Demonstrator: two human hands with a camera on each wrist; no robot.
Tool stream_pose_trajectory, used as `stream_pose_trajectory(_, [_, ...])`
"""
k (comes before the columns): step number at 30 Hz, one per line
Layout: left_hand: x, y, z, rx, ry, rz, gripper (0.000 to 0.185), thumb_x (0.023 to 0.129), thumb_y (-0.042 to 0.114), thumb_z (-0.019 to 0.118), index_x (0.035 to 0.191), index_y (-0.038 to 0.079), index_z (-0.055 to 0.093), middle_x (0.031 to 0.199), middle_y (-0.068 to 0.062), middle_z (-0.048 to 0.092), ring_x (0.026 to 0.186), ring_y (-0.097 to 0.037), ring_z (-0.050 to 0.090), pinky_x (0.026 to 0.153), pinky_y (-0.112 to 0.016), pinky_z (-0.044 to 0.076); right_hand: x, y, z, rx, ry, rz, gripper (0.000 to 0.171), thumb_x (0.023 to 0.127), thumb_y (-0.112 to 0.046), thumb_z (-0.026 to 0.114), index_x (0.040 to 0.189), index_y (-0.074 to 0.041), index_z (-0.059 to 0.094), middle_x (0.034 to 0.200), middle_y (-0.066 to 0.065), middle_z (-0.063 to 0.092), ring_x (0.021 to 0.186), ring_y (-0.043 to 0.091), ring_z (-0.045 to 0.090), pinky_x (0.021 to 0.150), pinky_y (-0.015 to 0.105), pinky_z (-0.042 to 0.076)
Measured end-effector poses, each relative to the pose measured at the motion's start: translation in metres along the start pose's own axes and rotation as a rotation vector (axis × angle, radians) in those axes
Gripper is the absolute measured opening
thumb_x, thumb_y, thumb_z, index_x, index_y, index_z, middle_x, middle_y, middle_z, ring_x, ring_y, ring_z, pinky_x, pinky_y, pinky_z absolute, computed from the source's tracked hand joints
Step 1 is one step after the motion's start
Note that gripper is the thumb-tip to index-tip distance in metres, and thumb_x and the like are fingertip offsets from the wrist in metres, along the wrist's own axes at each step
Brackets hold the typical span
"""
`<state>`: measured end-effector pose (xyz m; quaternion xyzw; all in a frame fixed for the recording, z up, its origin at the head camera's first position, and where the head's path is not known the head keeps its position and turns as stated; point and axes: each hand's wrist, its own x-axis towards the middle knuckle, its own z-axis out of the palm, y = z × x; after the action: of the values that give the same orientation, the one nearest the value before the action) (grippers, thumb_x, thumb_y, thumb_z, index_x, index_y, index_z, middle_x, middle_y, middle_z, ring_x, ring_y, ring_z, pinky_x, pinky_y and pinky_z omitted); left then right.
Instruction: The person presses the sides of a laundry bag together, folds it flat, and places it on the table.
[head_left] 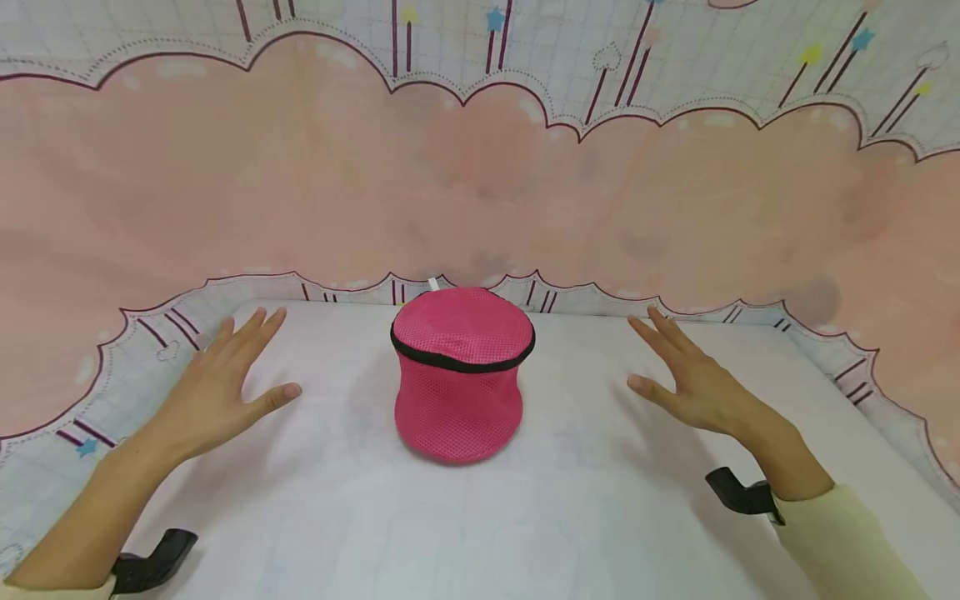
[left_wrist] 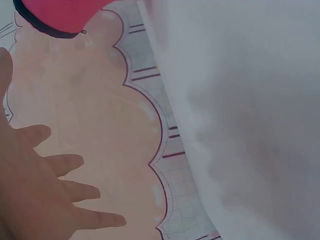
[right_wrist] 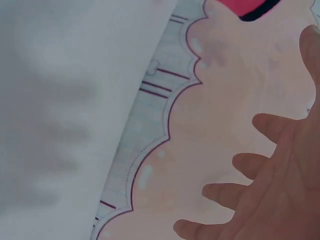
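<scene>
A round pink mesh pouch (head_left: 461, 373) with a black zip band and a small white tab stands upright in the middle of the white tabletop (head_left: 465, 525). My left hand (head_left: 225, 375) hovers flat to the pouch's left, fingers straight and spread, holding nothing. My right hand (head_left: 686, 375) mirrors it on the pouch's right, also spread and holding nothing. Neither hand touches the pouch. In the left wrist view the spread left hand (left_wrist: 45, 195) fills the lower left and the pouch (left_wrist: 60, 15) shows at the top. The right wrist view has the right hand (right_wrist: 270, 190) at lower right and a corner of the pouch (right_wrist: 245, 7).
A pink cloud-patterned backdrop (head_left: 480, 183) with a scalloped grid border wraps the table at the back and both sides. Black wrist-camera mounts (head_left: 153, 562) (head_left: 738, 492) sit on both forearms.
</scene>
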<state>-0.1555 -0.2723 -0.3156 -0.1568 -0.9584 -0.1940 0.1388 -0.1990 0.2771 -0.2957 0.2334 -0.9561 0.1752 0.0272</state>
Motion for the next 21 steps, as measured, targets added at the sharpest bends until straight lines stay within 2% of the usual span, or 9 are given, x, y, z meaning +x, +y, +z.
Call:
stream_pose_trajectory(3, [0.002, 0.005, -0.001, -0.038, 0.005, 0.002, 0.09, 0.088, 0.045, 0.065, 0.155, 0.023, 0.008, 0.157, -0.02, 0.013, 0.139, -0.05, -0.001, 0.095, -0.078, 0.008, 0.002, -0.004, 0.002, 0.057, 0.004, -0.019, 0.074, 0.096, -0.042, 0.054, 0.155, -0.029, 0.01, 0.16, -0.001, -0.005, 0.139, 0.046, 0.016, 0.093, 0.075, 0.024])
stream_pose_trajectory(8, [0.002, 0.013, 0.004, -0.105, -0.017, -0.024, 0.088, 0.09, 0.043, 0.064, 0.155, 0.027, 0.006, 0.159, -0.012, 0.01, 0.141, -0.046, 0.0, 0.088, -0.08, 0.017, 0.005, -0.006, 0.01, 0.109, -0.001, -0.044, 0.073, 0.097, -0.039, 0.054, 0.155, -0.025, 0.012, 0.16, 0.002, -0.003, 0.142, 0.042, 0.008, 0.097, 0.074, 0.02])
stream_pose_trajectory(13, [0.007, 0.02, 0.004, -0.161, -0.031, -0.035, 0.086, 0.092, 0.043, 0.061, 0.155, 0.028, 0.004, 0.16, -0.006, 0.007, 0.142, -0.043, 0.001, 0.092, -0.079, 0.015, 0.011, -0.008, 0.017, 0.132, 0.023, -0.074, 0.072, 0.097, -0.037, 0.054, 0.155, -0.023, 0.014, 0.16, 0.004, 0.002, 0.142, 0.04, 0.01, 0.099, 0.073, 0.019])
stream_pose_trajectory(21, [0.014, 0.032, 0.004, -0.197, -0.059, -0.051, 0.087, 0.092, 0.046, 0.06, 0.155, 0.027, 0.003, 0.159, -0.014, 0.009, 0.141, -0.047, 0.004, 0.098, -0.075, 0.012, 0.02, -0.02, 0.022, 0.198, 0.047, -0.135, 0.07, 0.097, -0.037, 0.054, 0.155, -0.022, 0.018, 0.159, 0.006, 0.015, 0.141, 0.037, 0.02, 0.104, 0.065, 0.023])
